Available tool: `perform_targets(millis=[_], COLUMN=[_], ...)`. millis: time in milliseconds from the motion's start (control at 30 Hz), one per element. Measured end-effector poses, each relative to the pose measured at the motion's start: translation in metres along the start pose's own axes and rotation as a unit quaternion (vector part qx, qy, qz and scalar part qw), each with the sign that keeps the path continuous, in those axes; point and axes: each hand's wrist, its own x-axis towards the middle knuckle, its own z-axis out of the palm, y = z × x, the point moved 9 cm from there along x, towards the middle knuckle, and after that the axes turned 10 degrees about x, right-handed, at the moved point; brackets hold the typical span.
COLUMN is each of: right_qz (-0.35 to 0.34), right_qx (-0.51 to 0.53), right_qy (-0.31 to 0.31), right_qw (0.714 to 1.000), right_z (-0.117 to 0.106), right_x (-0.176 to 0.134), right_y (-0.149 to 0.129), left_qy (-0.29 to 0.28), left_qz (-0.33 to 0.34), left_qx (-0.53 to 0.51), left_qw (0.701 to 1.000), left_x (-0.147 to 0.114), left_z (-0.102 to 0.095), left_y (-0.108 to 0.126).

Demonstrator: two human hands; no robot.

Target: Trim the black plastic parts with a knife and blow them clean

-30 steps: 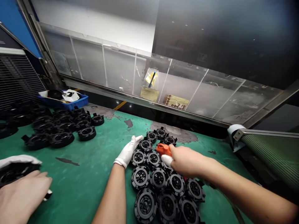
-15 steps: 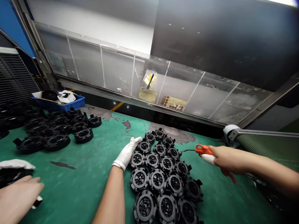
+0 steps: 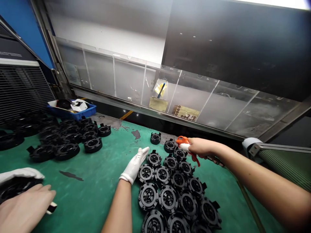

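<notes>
My left hand, in a white glove, is held edge-down with fingers stretched along the left side of a cluster of round black plastic parts. Its fingertips are close to one part of the cluster; whether they touch is unclear. An orange air blow gun is gripped in my right hand, over the far right end of the cluster. A bit of white covering shows on that hand's fingers. The gun's nozzle is hard to make out. One black part stands apart beyond my left fingertips.
At lower left, another person's hands hold a black part. More black parts stand behind them on the green table. A blue bin sits at the far left edge. A clear divided panel and conveyor border the table.
My right hand has brought the blow gun leftward over the cluster's far end. One far part now stands separated from the others. The whole view has shifted slightly.
</notes>
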Motion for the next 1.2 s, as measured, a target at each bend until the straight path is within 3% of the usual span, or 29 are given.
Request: perform_targets(millis=[167, 333, 433, 567, 667, 800, 900, 1033, 1200], right_qz=[0.003, 0.0, 0.004, -0.002, -0.019, -0.027, -0.013, 0.006, 0.021], right_qx=[0.008, 0.054, 0.085, 0.119, 0.157, 0.167, 0.159, 0.096, 0.016], right_qy=[0.021, 0.013, 0.025, 0.049, 0.05, 0.064, 0.064, 0.066, 0.056], right_qw=[1.0, 0.998, 0.996, 0.992, 0.986, 0.983, 0.985, 0.993, 0.998], right_z=[-0.017, -0.011, -0.009, -0.009, 0.0, 0.008, 0.004, -0.019, -0.046], right_x=[0.0, -0.016, -0.02, -0.028, -0.038, -0.046, -0.046, -0.029, 0.012], right_y=[0.008, 0.036, 0.055, 0.069, 0.077, 0.096, 0.107, 0.099, 0.064], left_qy=[0.049, 0.147, 0.161, 0.125, 0.081, 0.006, -0.094, -0.237, -0.327], left_qz=[0.029, 0.029, 0.034, 0.051, 0.055, 0.051, 0.026, -0.013, -0.038], left_qx=[0.029, 0.168, 0.262, 0.351, 0.387, 0.41, 0.404, 0.352, 0.269], left_qw=[0.998, 0.974, 0.951, 0.926, 0.917, 0.911, 0.91, 0.905, 0.905], left_x=[-0.002, 0.0, 0.046, 0.147, 0.206, 0.239, 0.236, 0.212, 0.188], left_z=[-0.011, -0.045, -0.061, -0.061, -0.05, -0.03, -0.01, 0.034, 0.095], left_y=[-0.002, 0.014, 0.036, 0.062, 0.07, 0.063, 0.044, 0.022, 0.011])
